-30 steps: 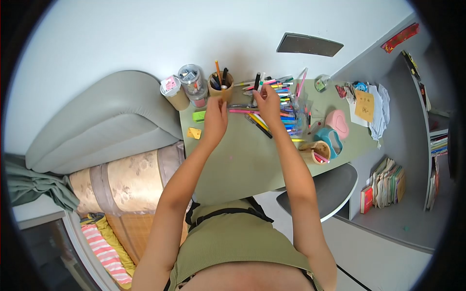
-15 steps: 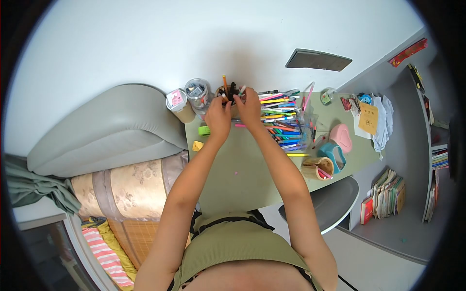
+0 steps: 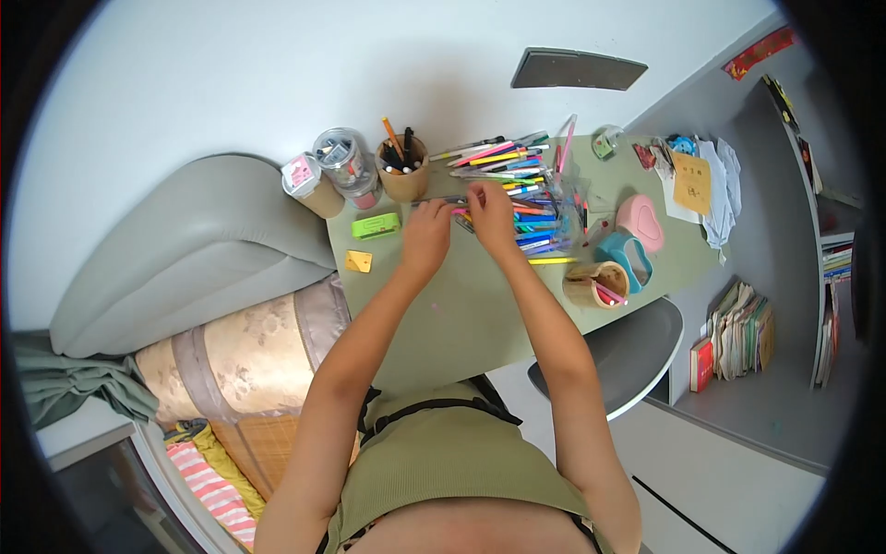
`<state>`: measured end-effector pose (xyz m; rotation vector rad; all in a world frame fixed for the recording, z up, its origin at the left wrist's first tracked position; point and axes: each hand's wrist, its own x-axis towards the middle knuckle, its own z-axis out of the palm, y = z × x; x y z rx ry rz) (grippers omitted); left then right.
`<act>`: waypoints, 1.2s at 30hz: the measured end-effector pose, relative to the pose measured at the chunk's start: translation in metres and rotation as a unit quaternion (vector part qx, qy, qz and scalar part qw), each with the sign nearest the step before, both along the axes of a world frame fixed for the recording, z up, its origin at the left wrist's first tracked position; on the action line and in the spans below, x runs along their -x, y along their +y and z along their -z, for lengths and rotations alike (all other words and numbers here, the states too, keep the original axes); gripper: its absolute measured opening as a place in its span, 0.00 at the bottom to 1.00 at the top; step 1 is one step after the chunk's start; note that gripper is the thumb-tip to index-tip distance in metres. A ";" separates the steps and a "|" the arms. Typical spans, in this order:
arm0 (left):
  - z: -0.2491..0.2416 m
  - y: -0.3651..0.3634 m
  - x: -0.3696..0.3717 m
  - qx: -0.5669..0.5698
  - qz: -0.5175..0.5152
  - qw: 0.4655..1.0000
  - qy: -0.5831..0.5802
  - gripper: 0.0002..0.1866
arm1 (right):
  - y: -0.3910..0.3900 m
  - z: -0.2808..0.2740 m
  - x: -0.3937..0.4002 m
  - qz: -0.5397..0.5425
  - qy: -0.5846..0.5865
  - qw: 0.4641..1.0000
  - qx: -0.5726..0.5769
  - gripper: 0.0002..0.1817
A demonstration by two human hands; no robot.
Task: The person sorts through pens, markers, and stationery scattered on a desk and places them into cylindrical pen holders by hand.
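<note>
A slim dark pen (image 3: 450, 198) lies crosswise at the fingertips of both hands, just in front of the pen holder. My left hand (image 3: 427, 238) has its fingers closed at the pen's left part. My right hand (image 3: 492, 219) pinches near its right end, at the left edge of a loose pile of pens and markers (image 3: 540, 222). The tip of a pink pen (image 3: 459, 211) shows between the hands. Behind my left hand stands a round wooden pen holder (image 3: 403, 180) with an orange pencil and several dark pens in it.
Left of the holder are a clear jar (image 3: 343, 164) and a lidded cup (image 3: 312, 185). A green case (image 3: 376, 226) and yellow piece (image 3: 359, 261) lie on the green desk (image 3: 415, 337). Rightward are a second wooden holder (image 3: 581, 288), a blue frame (image 3: 637, 263) and a pink heart-shaped object (image 3: 640, 222).
Both hands have come away from the wooden pen holder and down to the front edge of the pen pile. The holder now shows with pens standing in it. The view has shifted slightly.
</note>
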<state>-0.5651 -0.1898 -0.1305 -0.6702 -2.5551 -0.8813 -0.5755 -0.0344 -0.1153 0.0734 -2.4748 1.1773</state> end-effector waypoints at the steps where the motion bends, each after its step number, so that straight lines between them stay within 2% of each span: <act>1: 0.008 0.006 -0.002 0.049 0.010 0.998 -0.029 0.17 | 0.003 0.007 -0.010 -0.008 -0.012 0.999 -0.037 0.09; 4: 0.025 0.019 0.001 0.083 -0.030 0.996 0.033 0.16 | 0.009 0.019 -0.037 -0.013 -0.025 0.987 -0.157 0.11; 8: 0.033 0.023 0.006 0.116 -0.035 0.992 0.021 0.14 | 0.008 0.040 -0.050 -0.013 -0.058 0.965 -0.256 0.14; 13: 0.033 0.024 0.012 0.151 -0.017 0.988 -0.037 0.10 | 0.004 0.037 -0.047 0.000 -0.081 0.956 -0.281 0.15; 17: 0.035 0.019 0.011 0.192 -0.010 0.981 -0.034 0.08 | 0.002 0.050 -0.044 0.006 -0.110 0.944 -0.311 0.16; 22: 0.032 0.012 0.001 0.231 0.005 0.973 -0.006 0.07 | -0.003 0.038 -0.049 0.007 -0.135 0.947 -0.291 0.15; 25: 0.031 0.010 -0.002 0.201 -0.005 0.979 -0.019 0.07 | -0.004 0.034 -0.050 0.018 -0.151 0.953 -0.261 0.17; 28: 0.019 0.006 -0.009 0.066 -0.029 0.997 -0.040 0.06 | -0.006 0.032 -0.050 0.040 -0.143 0.963 -0.223 0.17; 30: 0.005 0.004 -0.009 -0.066 -0.080 0.993 -0.059 0.06 | -0.007 0.026 -0.046 0.045 -0.117 0.975 -0.185 0.16; 34: -0.021 -0.010 0.001 -0.309 -0.131 0.940 -0.058 0.07 | -0.009 -0.006 -0.017 0.022 -0.047 0.997 -0.051 0.13; 36: -0.038 -0.017 0.010 -0.354 -0.155 0.922 -0.033 0.07 | -0.017 -0.029 0.000 0.011 -0.025 0.999 0.045 0.12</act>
